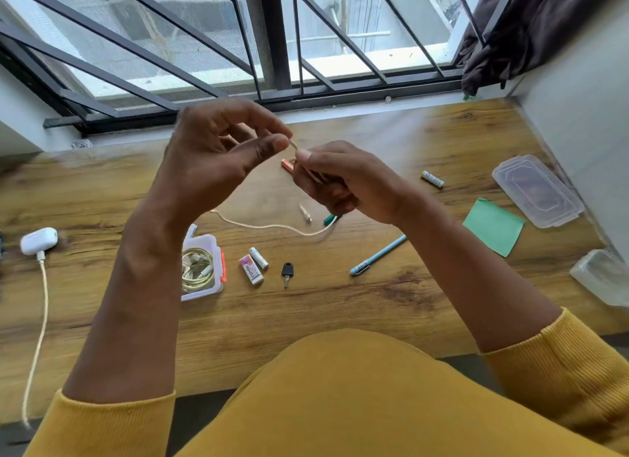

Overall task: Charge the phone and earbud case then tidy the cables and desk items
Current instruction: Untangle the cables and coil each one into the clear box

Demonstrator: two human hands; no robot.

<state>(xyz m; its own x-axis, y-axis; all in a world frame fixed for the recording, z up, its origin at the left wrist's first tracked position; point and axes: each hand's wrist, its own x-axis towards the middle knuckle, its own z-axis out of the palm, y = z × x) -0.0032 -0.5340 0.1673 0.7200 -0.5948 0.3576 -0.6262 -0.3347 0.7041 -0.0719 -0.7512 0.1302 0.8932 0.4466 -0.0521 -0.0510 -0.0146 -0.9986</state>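
Note:
Above the middle of the wooden desk (pixel 340 307), my left hand (pixel 218 157) pinches a cream cable (pixel 272 226) between thumb and forefinger. My right hand (pixel 340 181) grips coils of the same cable in its curled fingers. The cable's loose tail droops to the desk and ends near my left wrist. At the far left lies the white earbud case (pixel 39 240) with a cream charging cable (pixel 42 317) plugged into it, running off the desk's front edge. The phone is not in view.
A small clear box (pixel 218 279) with an orange latch holds coiled cables. Near it lie an eraser (pixel 251 270), a battery (pixel 259 258) and a black key (pixel 287 273). To the right are a blue pen (pixel 377 255), another battery (pixel 432 179), green sticky notes (pixel 493 227) and a clear lid (pixel 537 189).

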